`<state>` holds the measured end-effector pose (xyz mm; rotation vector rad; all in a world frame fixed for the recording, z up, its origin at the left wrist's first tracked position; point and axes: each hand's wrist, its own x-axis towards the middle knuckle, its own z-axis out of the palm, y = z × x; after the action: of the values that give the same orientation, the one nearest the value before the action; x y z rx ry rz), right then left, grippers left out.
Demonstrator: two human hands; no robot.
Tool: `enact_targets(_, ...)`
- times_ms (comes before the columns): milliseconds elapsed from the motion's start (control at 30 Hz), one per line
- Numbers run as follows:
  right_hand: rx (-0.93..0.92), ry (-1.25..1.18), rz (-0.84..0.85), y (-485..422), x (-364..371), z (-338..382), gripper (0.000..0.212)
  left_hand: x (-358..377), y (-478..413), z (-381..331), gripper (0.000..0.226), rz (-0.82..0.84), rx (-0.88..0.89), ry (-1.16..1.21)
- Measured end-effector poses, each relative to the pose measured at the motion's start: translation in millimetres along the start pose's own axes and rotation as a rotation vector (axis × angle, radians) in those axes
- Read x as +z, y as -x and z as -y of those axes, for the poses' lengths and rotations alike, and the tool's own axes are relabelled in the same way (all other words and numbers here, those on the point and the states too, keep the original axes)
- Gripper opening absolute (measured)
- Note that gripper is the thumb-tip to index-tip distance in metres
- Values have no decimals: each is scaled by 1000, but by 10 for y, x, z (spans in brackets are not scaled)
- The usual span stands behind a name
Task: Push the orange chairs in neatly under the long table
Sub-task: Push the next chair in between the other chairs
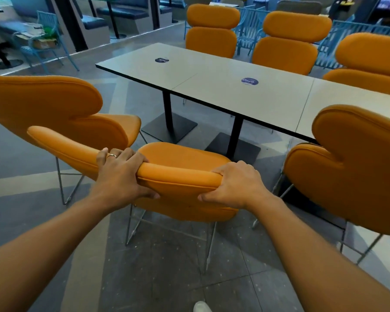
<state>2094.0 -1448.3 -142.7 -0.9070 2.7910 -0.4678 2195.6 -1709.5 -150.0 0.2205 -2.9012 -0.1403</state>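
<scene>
I stand behind an orange chair [180, 176] on thin wire legs that faces the long grey table [214, 91]. My left hand [119, 174] grips the chair's padded top rail left of its middle, fingers over the top and thumb underneath. At the rail's right end, my right hand [234, 185] grips it the same way. The seat lies a short way off the table's near edge. A second orange chair [45, 102] stands close on the left, turned at an angle. A third [351, 170] stands on the right near the table edge.
Three orange chairs [288, 43] line the table's far side. Black pedestal bases [169, 129] stand under the table ahead of the held chair. Blue metal chairs [43, 48] and dark booth seats fill the background. My white shoe [202, 307] shows at the bottom.
</scene>
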Motion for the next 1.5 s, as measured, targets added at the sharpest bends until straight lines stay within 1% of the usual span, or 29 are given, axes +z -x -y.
enact_targets(100,36,-14,-16,156,75,90,51,-3,123,70,81,-26,49,29)
enact_targets(333,129,-52,-34,581,116,306,47,-80,220,97,81,-1,149,48)
enact_targets(500,179,-71,-39,874,122,299,42,-52,293,29,80,-20,237,71)
enact_targets(633,194,-84,-38,907,86,195,53,-41,243,-82,80,-22,263,110)
enact_targets(733,212,-110,-28,866,45,103,57,-14,179,-136,77,-22,279,125)
enact_targets(833,244,-124,-8,818,-43,9,70,28,99,-225,75,-54,294,129)
enact_targets(900,273,-115,2,765,-122,-63,74,42,13,-303,75,-69,293,136)
enact_targets(1000,311,-60,17,657,-207,-158,72,86,-130,-417,75,-76,282,148)
enact_targets(1067,321,33,20,581,-198,-161,76,138,-211,-480,74,-81,279,144)
enact_targets(1133,318,118,-24,502,-163,-143,87,190,-326,-553,73,-80,277,137)
enact_targets(1267,338,161,-241,333,-135,-175,100,261,-629,-695,74,-62,264,114)
enact_targets(1367,365,167,-342,194,-131,-297,102,329,-838,-747,74,-68,268,102)
enact_targets(1500,363,168,-395,-40,-170,-455,102,405,-1144,-778,74,-64,274,95)
